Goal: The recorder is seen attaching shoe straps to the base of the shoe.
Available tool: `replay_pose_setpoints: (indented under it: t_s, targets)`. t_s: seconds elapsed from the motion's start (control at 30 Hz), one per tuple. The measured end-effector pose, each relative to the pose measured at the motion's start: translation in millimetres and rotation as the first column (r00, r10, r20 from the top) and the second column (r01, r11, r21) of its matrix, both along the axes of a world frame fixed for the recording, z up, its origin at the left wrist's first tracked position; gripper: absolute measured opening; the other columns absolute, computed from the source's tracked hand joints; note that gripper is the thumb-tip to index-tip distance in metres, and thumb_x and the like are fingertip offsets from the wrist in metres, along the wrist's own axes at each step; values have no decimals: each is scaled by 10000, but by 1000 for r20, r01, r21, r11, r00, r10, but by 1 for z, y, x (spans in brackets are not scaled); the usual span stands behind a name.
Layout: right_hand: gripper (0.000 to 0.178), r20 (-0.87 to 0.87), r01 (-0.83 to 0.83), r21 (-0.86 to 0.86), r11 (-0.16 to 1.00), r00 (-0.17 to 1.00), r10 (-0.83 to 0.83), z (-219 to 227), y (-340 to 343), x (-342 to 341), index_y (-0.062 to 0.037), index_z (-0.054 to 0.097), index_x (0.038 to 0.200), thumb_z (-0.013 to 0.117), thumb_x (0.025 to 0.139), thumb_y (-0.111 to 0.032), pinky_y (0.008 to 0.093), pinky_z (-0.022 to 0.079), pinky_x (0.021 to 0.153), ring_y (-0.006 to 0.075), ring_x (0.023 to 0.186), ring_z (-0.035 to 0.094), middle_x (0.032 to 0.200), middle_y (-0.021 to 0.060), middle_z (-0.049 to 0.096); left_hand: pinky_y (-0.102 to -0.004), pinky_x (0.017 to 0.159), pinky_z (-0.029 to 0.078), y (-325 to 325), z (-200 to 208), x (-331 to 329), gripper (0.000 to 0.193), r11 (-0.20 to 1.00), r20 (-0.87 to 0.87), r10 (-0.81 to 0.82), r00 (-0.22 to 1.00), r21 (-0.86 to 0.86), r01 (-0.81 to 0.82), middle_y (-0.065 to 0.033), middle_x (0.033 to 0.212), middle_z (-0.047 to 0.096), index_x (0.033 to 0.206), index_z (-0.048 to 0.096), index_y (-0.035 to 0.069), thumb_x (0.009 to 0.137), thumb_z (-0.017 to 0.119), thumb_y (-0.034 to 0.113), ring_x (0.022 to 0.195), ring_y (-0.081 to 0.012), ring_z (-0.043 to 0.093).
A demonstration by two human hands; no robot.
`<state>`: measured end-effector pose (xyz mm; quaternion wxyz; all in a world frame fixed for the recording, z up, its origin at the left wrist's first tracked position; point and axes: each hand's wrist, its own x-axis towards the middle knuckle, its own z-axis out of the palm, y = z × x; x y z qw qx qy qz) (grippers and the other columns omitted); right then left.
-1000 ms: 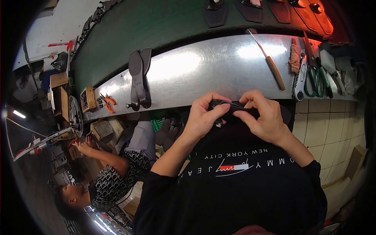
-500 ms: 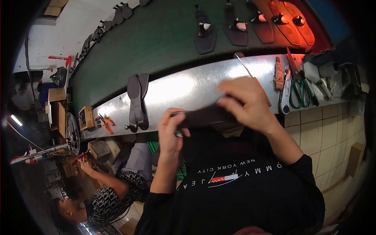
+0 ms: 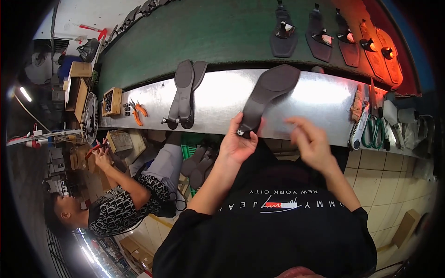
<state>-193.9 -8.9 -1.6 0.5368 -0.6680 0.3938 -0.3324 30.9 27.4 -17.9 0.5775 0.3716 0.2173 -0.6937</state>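
My left hand (image 3: 238, 144) grips a dark brown shoe sole (image 3: 273, 90) by its narrow heel end, where a small shiny metal piece shows between the fingers. The sole slants up and to the right over the steel ledge, its broad toe part farthest from me. To the right, my right hand (image 3: 313, 144) is off the sole, its fingers apart and partly curled, slightly blurred; I see nothing in it. Left of the held sole, a pair of similar soles (image 3: 184, 95) lies overlapping on the ledge, heel ends toward me.
Beyond the steel ledge (image 3: 218, 85) runs a green belt (image 3: 222, 32) carrying several sandals (image 3: 283, 34) at the right, some under red light. Orange-handled pliers (image 3: 138, 112) and a wooden box (image 3: 111, 102) lie left; green-handled scissors (image 3: 373, 132) and a cutter (image 3: 359, 127) right. A co-worker (image 3: 125, 194) sits left.
The sole has swung from lying sideways between both hands to pointing away over the ledge. My right hand has let go and drawn back. An orange-handled rod near it no longer shows. The view has shifted left.
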Motion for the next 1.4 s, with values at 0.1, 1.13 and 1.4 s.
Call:
replay_pose_setpoints:
  t_s: [0.1,1.13,1.4]
  targets:
    - [478,114,-111,209,972,990,89,1,19,17,-54,439,1370,474,895,-5,254,438,582,93,570,512,620,40,560,-194,479,465,-4,8,-19,316,994,9,-109,994,-19,110,-24,949,660,1000,612,126,793,752,319,857,-182,651]
    - [299,567,-366,742,562,790,-233,0,21,14,-21,533,1195,497,966,-212,180,268,368,45,424,367,582,-8,425,-213,472,414,-16,8,-53,581,925,817,166,552,-322,199,-56,574,594,631,578,24,972,435,473,478,-84,518]
    - [213,174,-56,381,923,985,-12,6,27,16,7,644,1037,490,950,-112,210,398,449,84,498,515,619,24,551,-211,490,425,-19,18,-41,800,927,909,167,383,-277,253,-66,572,597,623,579,9,957,191,623,483,-100,526]
